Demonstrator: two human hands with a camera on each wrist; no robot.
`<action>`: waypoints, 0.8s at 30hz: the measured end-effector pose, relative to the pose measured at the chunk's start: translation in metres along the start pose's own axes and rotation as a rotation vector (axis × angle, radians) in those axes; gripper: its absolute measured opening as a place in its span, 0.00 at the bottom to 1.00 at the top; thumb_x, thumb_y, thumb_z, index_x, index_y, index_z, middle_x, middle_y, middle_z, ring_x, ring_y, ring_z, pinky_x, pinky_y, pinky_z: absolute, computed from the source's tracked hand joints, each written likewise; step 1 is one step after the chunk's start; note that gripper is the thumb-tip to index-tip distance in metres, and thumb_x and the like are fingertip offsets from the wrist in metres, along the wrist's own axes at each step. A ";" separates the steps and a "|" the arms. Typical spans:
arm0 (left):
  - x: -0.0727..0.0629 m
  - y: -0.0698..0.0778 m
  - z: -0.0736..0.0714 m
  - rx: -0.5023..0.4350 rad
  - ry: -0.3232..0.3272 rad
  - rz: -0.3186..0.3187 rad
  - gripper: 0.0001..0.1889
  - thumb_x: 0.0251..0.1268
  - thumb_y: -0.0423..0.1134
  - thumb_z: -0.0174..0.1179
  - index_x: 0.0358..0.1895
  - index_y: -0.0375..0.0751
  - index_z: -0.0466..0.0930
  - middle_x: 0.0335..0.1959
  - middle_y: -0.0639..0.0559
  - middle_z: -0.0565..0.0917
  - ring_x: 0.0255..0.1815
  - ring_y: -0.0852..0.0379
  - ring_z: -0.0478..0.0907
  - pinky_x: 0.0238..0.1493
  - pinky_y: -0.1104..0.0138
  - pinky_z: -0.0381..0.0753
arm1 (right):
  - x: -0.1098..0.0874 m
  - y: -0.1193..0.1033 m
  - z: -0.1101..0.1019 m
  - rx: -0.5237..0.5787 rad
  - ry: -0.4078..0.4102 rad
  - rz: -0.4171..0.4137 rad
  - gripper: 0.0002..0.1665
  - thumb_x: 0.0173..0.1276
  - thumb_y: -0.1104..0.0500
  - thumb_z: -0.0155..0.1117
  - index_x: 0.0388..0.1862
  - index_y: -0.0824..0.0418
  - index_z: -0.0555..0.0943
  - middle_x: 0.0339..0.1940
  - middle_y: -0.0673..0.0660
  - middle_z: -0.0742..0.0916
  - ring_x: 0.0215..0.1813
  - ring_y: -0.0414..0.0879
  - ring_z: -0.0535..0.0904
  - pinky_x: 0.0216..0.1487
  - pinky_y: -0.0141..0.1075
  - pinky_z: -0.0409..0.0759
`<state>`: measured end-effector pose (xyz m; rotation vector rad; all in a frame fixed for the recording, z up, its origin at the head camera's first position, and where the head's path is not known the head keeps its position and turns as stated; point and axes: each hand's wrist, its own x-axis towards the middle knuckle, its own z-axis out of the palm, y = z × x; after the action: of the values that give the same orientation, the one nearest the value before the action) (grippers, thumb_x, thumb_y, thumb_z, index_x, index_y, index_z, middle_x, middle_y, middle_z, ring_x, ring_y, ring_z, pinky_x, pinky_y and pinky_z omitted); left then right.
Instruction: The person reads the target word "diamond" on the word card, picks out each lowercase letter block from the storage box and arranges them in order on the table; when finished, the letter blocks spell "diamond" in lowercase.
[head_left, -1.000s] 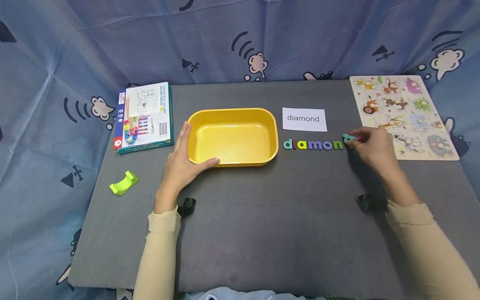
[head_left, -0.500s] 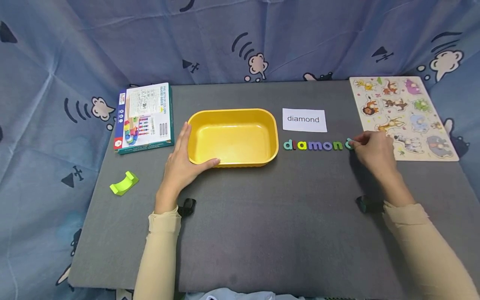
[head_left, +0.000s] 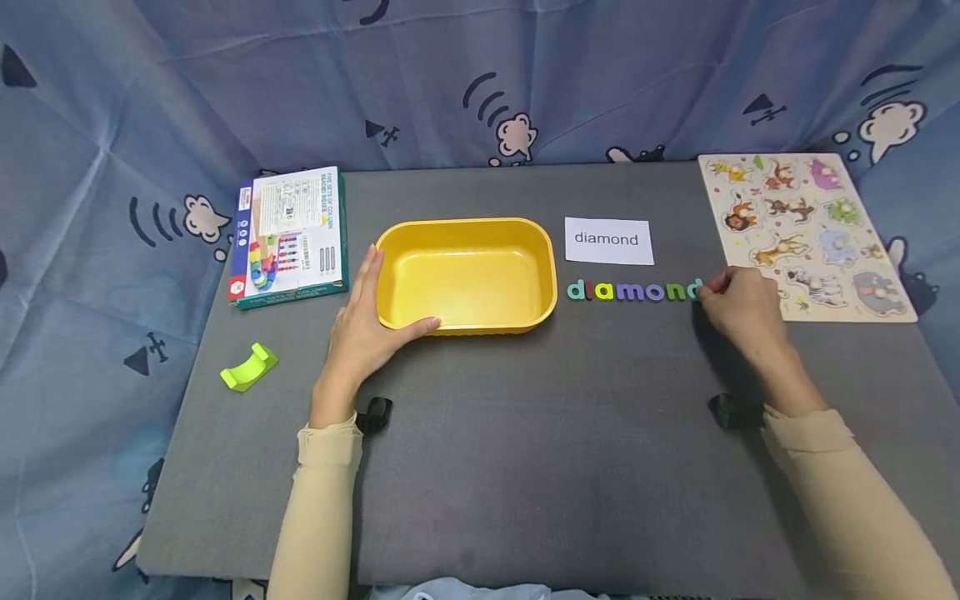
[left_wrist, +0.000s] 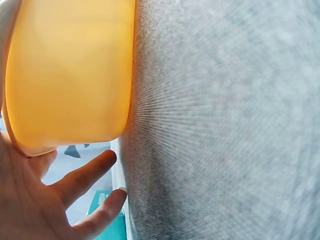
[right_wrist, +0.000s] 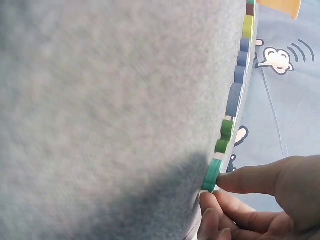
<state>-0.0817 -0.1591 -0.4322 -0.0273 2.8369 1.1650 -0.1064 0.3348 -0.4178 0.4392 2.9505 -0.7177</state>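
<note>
My right hand [head_left: 746,308] pinches a teal letter d [head_left: 693,290] between thumb and fingers, at the right end of a row of coloured letters [head_left: 628,291]. The row reads "diamond" beneath a white word card [head_left: 609,241] printed with the same word. In the right wrist view the teal letter d [right_wrist: 212,174] stands at the table surface, just past the green n [right_wrist: 226,131]. My left hand [head_left: 360,333] rests against the left end of a yellow tray [head_left: 480,323], fingers fairly straight along its side, thumb on the front rim. Two fingers [left_wrist: 87,175] stretch clear of the tray wall in the left wrist view.
A boxed toy set [head_left: 288,233] lies at the back left. Nearer the left edge is a lime-green curved block [head_left: 249,367]. An animal puzzle board [head_left: 806,233] lies behind and right of my right hand. A patterned blue curtain [head_left: 450,83] hangs behind the table.
My right hand has brought the teal d down and slightly left, turning it upright into line after the n. The left hand and the tray have stayed still.
</note>
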 end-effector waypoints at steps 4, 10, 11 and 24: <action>0.000 -0.001 0.000 0.006 0.007 0.015 0.67 0.51 0.74 0.75 0.88 0.71 0.37 0.89 0.69 0.41 0.87 0.43 0.55 0.78 0.30 0.55 | -0.001 -0.002 0.001 0.007 -0.003 -0.001 0.13 0.73 0.61 0.63 0.36 0.73 0.81 0.26 0.64 0.83 0.27 0.51 0.76 0.23 0.40 0.70; 0.000 -0.002 0.000 0.008 0.012 0.019 0.67 0.51 0.73 0.75 0.88 0.71 0.37 0.89 0.69 0.41 0.87 0.43 0.55 0.78 0.30 0.56 | 0.000 -0.002 0.002 0.003 0.000 -0.009 0.14 0.73 0.60 0.62 0.36 0.73 0.81 0.26 0.65 0.84 0.27 0.53 0.77 0.23 0.39 0.69; 0.000 -0.002 0.000 0.007 0.012 0.018 0.67 0.50 0.73 0.75 0.88 0.71 0.37 0.89 0.69 0.41 0.87 0.43 0.55 0.78 0.30 0.56 | 0.000 -0.002 0.002 0.003 0.000 -0.010 0.14 0.73 0.60 0.62 0.36 0.74 0.81 0.27 0.66 0.84 0.27 0.53 0.77 0.23 0.39 0.69; 0.001 -0.002 -0.003 -0.020 -0.007 0.032 0.68 0.49 0.74 0.75 0.86 0.78 0.31 0.88 0.72 0.38 0.87 0.42 0.55 0.77 0.28 0.57 | 0.001 -0.005 -0.002 0.005 0.050 -0.018 0.14 0.70 0.59 0.62 0.37 0.72 0.81 0.28 0.67 0.85 0.29 0.57 0.79 0.24 0.39 0.69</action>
<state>-0.0824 -0.1625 -0.4315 0.0207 2.8300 1.1975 -0.1086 0.3315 -0.4136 0.4376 3.0039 -0.7274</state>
